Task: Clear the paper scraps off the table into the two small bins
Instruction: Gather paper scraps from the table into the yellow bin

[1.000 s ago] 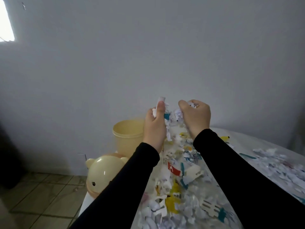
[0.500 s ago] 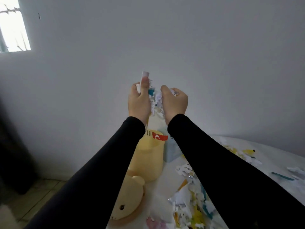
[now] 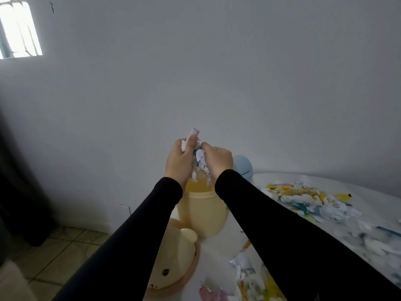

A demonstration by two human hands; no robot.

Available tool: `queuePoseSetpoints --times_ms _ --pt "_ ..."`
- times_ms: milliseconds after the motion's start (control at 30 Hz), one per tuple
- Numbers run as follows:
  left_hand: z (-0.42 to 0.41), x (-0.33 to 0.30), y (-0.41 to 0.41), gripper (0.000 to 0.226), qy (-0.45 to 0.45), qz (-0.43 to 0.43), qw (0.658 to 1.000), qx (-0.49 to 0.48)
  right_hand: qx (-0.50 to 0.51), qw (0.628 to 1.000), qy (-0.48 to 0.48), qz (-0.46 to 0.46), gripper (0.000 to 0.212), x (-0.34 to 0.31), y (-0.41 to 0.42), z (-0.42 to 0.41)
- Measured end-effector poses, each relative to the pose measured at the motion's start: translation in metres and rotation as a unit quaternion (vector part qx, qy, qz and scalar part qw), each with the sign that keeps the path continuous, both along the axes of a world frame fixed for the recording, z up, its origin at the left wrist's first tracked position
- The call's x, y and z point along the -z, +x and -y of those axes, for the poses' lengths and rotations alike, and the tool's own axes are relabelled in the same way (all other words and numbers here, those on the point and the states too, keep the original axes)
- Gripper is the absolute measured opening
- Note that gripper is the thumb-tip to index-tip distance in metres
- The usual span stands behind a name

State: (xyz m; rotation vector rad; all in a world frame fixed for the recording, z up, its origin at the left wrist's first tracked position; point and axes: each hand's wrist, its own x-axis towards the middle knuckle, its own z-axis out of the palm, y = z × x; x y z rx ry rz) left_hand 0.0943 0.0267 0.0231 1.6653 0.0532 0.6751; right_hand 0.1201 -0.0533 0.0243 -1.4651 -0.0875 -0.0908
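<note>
My left hand (image 3: 179,160) and my right hand (image 3: 218,162) press together around a bundle of white and teal paper scraps (image 3: 200,164), holding it just above the open mouth of the yellow bin (image 3: 201,213). A rolled white strip sticks up past my left thumb. A pale blue bin (image 3: 244,168) shows partly behind my right hand. More scraps (image 3: 308,200) lie piled on the white table (image 3: 368,192) at the right, and others (image 3: 238,276) lie between my forearms.
The yellow bin's bear-faced lid (image 3: 173,261) lies at the table's left edge, below the bin. Tiled floor (image 3: 56,257) is past that edge at the lower left. A plain wall stands close behind the bins.
My hands came down with the bundle from high in front of the wall to just over the yellow bin's mouth. The view has shifted, bringing the blue bin and right-hand scrap pile into sight.
</note>
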Motion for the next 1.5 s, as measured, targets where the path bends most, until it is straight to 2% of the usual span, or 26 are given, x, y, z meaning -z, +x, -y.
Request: queuePoseSetpoints --times_ms 167,333,500,633,867,1033,1133,1267,1400,1500 --pt "0.01 0.002 -0.008 0.052 -0.003 -0.011 1.0 0.023 -0.022 0.999 -0.027 -0.007 0.024 -0.001 -0.005 0.013" --pt "0.013 -0.006 -0.018 0.044 0.059 -0.038 0.997 0.021 -0.017 0.996 -0.076 0.038 0.031 0.0 -0.013 0.028" --pt "0.014 0.002 -0.024 0.035 0.093 -0.006 0.995 0.044 -0.003 0.984 -0.14 0.109 0.03 0.005 -0.023 0.029" --pt "0.012 0.011 -0.033 0.029 0.103 0.019 0.993 0.05 -0.013 0.958 -0.233 0.166 0.03 0.004 -0.028 0.036" --pt "0.009 0.013 -0.034 0.023 0.164 0.011 0.982 0.098 -0.092 0.903 -0.371 0.195 0.024 0.007 -0.03 0.054" --pt "0.009 0.015 -0.035 0.02 0.185 -0.034 0.974 0.124 -0.142 0.881 -0.398 0.215 0.029 0.013 -0.03 0.063" --pt "0.012 0.009 -0.04 0.012 0.144 -0.038 0.979 0.141 -0.133 0.852 -0.448 0.235 0.033 0.013 -0.03 0.064" --pt "0.013 0.004 -0.043 0.015 0.121 -0.056 0.982 0.137 -0.146 0.846 -0.45 0.245 0.026 0.005 -0.031 0.066" --pt "0.013 0.003 -0.048 0.029 0.172 -0.12 0.97 0.122 -0.158 0.818 -0.502 0.231 0.021 0.005 -0.031 0.075" --pt "0.013 -0.006 -0.051 0.013 0.244 -0.153 0.952 0.103 -0.16 0.819 -0.498 0.238 0.021 0.0 -0.032 0.081"
